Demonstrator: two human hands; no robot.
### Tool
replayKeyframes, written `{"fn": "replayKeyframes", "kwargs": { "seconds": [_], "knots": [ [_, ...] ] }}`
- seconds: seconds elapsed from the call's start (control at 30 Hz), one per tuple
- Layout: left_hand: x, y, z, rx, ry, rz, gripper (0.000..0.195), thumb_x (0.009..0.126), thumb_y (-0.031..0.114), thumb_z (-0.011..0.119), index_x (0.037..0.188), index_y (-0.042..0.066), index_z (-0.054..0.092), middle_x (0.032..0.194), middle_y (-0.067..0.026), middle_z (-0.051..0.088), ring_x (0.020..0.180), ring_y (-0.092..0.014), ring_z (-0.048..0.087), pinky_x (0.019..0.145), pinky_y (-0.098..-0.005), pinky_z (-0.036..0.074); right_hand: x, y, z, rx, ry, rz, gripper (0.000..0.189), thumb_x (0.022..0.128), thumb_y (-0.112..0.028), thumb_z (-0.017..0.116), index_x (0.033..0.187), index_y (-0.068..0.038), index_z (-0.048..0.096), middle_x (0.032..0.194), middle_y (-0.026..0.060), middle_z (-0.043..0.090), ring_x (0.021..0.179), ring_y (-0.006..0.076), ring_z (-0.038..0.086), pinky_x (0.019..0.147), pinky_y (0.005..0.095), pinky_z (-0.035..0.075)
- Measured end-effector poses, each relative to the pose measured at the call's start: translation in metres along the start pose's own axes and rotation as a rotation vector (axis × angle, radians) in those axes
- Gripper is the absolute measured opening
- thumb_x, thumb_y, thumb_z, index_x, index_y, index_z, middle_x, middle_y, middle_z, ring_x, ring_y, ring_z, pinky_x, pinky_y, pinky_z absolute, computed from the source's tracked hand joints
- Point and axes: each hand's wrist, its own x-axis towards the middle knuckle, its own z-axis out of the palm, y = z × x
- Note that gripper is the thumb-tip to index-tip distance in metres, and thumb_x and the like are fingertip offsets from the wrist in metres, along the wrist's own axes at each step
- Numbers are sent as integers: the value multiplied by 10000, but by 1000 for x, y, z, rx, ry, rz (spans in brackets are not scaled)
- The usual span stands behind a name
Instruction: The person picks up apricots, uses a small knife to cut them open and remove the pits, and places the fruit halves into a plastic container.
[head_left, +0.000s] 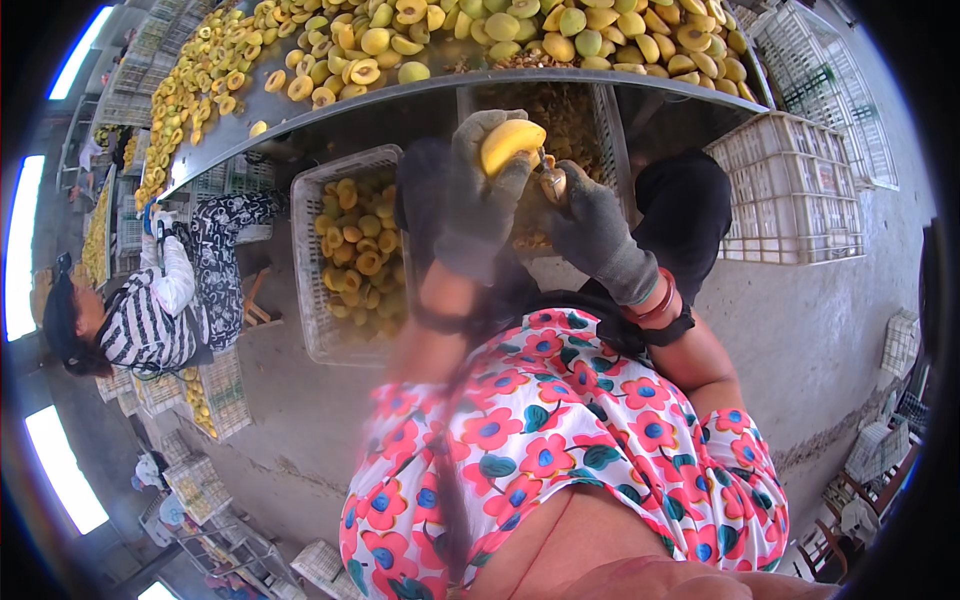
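My left hand (484, 195), in a grey knit glove, grips a yellow peach piece (513, 145) between thumb and fingers. In my right hand (600, 225), gloved alike, is a small hand tool with a rounded wooden-looking handle (553, 184). Its metal tip meets the right side of the peach; the exact shape of the tip is hidden. Both hands are held close together over a crate of brown peach scraps (577, 112) between my knees. Beyond them, the metal table (322, 114) bears heaps of halved peaches (375, 45).
A plastic crate (300, 300) of peach halves stands on the floor at my left. White crates (787, 195) are stacked at the right, beside the table's corner. Further left, a seated co-worker (157, 307) works at the same table. More crates (217, 390) stand behind that person.
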Motion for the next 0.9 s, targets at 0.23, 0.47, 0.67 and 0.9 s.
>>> {"fn": "replayKeyframes", "kwargs": {
  "seconds": [0.23, 0.47, 0.67, 0.9],
  "knots": [
    [-2, -6, 18, -89, 97, 115, 297, 813, 55, 512, 1078, 11, 385, 1114, -148, 508, 974, -207, 530, 855, -312, 444, -4, 4, 12, -50, 71, 103, 226, 791, -82, 554, 995, 7, 514, 727, 212, 597, 701, 350, 607, 547, 370, 457],
    [0, -15, 23, -135, 62, 298, 383, 849, 237, 520, 1125, 12, 377, 1176, -183, 439, 1017, -250, 489, 877, -356, 414, -2, 8, 13, 88, 73, 162, 253, 785, -85, 578, 1020, -9, 522, 799, 136, 626, 755, 165, 614, 603, 302, 462],
    [3, -6, 21, 98, 36, 317, 439, 898, 335, 461, 1178, 13, 356, 1161, -166, 463, 977, -211, 493, 838, -321, 426, 7, -4, 1, -72, 72, 10, 302, 748, -75, 541, 1034, 15, 505, 885, 184, 540, 692, 320, 579, 534, 367, 493],
    [-2, -12, 25, -94, 96, 308, 390, 871, 205, 471, 1191, 24, 340, 1194, -178, 422, 1000, -247, 493, 849, -345, 430, 5, 2, 7, 65, 32, 199, 285, 771, -99, 588, 1021, 9, 502, 769, 181, 608, 725, 306, 621, 598, 336, 469]
  ]
}}
